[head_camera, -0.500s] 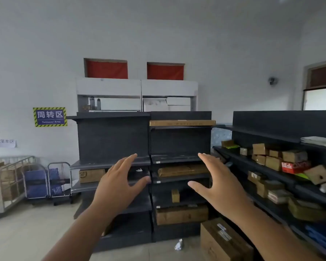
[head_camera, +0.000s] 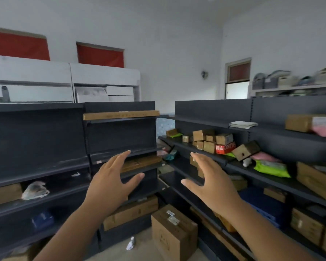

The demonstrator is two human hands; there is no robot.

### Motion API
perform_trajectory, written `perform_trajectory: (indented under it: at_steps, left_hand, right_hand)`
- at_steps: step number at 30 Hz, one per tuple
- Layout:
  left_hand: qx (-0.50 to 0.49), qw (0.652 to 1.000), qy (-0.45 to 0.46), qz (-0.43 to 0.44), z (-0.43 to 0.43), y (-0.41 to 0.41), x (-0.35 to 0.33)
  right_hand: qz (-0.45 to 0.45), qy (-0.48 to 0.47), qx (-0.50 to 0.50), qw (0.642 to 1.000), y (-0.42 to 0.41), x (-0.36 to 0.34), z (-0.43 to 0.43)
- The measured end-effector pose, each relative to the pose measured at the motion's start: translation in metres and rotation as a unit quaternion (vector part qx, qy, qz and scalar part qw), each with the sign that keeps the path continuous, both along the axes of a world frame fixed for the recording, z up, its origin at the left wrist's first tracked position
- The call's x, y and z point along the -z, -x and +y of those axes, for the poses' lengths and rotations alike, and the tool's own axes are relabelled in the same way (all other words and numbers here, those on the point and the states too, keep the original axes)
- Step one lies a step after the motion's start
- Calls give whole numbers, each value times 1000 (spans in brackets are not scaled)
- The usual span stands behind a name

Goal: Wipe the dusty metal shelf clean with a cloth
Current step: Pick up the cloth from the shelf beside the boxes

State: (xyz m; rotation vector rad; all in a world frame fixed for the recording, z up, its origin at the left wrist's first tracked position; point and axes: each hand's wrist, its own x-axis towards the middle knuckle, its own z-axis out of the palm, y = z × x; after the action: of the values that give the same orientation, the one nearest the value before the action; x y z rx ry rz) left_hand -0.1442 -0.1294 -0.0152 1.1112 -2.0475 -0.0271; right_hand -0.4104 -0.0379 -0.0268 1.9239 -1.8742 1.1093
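Note:
Dark grey metal shelving (head_camera: 120,136) stands ahead, and a second run of it (head_camera: 213,112) lines the right wall. A folded white cloth (head_camera: 242,124) lies on the top board of the right-hand shelving. My left hand (head_camera: 113,181) and my right hand (head_camera: 209,181) are both raised in front of me with fingers spread, palms facing each other, holding nothing. Neither hand touches a shelf or the cloth; the cloth is farther away, up and to the right of my right hand.
Cardboard boxes (head_camera: 207,140) and soft parcels (head_camera: 271,166) crowd the right-hand shelves. A large carton (head_camera: 173,230) stands on the floor in the corner, with crumpled paper (head_camera: 130,243) beside it. A crumpled bag (head_camera: 35,190) lies on a left shelf. White cabinets (head_camera: 102,74) rise behind.
The view has moved closer to the shelving and turned right, bringing more of the right-hand shelves and the white cloth into view. Both hands stay raised and spread.

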Motion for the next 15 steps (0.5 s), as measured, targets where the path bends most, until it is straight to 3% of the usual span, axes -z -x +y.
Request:
perform_trajectory:
  at_steps: [15]
  left_hand:
    - [118, 993, -5, -6, -194, 216, -3]
  right_hand:
    - [-3, 11, 120, 993, 189, 10, -151]
